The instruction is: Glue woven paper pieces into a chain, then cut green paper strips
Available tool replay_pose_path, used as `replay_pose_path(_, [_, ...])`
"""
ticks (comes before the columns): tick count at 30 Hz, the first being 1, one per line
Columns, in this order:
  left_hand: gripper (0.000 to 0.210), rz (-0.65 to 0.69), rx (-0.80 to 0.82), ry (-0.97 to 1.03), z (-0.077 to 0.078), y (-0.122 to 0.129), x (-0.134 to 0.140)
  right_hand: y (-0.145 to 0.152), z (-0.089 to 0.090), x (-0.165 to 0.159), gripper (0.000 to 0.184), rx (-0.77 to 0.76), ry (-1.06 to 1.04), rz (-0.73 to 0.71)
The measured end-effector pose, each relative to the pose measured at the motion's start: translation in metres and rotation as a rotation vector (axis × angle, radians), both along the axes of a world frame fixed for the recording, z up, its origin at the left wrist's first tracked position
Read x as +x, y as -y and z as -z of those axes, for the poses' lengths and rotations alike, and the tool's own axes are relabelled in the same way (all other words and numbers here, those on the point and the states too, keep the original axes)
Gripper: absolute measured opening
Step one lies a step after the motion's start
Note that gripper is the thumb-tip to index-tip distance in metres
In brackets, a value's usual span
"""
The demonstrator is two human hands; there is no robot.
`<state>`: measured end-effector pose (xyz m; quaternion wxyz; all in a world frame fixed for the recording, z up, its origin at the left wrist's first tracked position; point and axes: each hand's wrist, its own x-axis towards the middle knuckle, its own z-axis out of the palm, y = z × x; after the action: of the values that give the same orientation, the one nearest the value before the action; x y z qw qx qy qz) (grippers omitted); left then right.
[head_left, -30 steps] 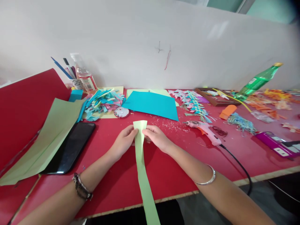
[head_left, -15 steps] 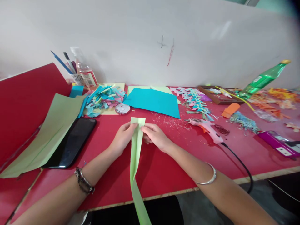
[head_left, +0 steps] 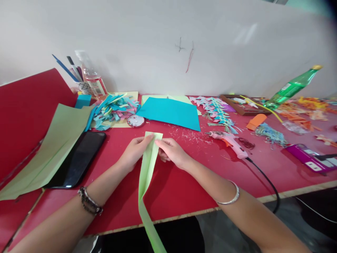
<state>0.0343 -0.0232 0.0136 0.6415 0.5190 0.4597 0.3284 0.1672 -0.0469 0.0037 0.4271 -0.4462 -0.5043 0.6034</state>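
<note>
Between my two hands is a long strip of light green paper (head_left: 147, 168), creased lengthwise down its middle. Its upper end is held above the red table, and the rest hangs down past the front edge. My left hand (head_left: 135, 150) pinches the strip's left side near the top, thumb on the face. On the other side, my right hand (head_left: 172, 151) grips the top right part with thumb in front and fingers curled behind. A sheet of blue paper (head_left: 171, 113) lies just beyond the strip.
Left are a black phone (head_left: 79, 158), a green paper sheet (head_left: 50, 151) and cut paper strips (head_left: 113, 109). A pink glue gun (head_left: 229, 142) with a cord lies right, near a purple power strip (head_left: 310, 158) and a leaning green bottle (head_left: 292, 88). The table's front edge (head_left: 189, 213) runs below my hands.
The hanging part of the green strip has swung left. My left thumb has shifted slightly upward and my right thumb inward over the strip. The whole view has moved slightly.
</note>
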Motion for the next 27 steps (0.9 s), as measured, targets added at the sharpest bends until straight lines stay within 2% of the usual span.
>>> replay_pose_path(4, [0.029, 0.007, 0.011, -0.009, -0.0007, -0.0001, -0.0011, 0.0005, -0.0021, 0.0005, 0.038, -0.01, -0.001, -0.011])
replay_pose_path(10, [0.026, 0.027, 0.013, 0.01, 0.0017, -0.0035, -0.0029, -0.0022, 0.0001, 0.0024, 0.033, -0.011, 0.024, 0.092])
replay_pose_path(17, [0.034, 0.049, -0.075, 0.043, -0.0035, -0.0023, -0.0026, 0.0007, 0.0003, 0.0, 0.031, -0.006, 0.019, -0.044])
replay_pose_path(23, [0.035, 0.085, -0.009, 0.032, -0.0029, -0.0013, -0.0029, 0.0008, 0.0, 0.0006, 0.037, 0.0, -0.001, -0.008])
replay_pose_path(27, [0.037, 0.06, 0.027, 0.006, -0.0018, 0.0001, -0.0017, 0.0001, -0.0001, 0.0011, 0.037, -0.035, 0.01, 0.002])
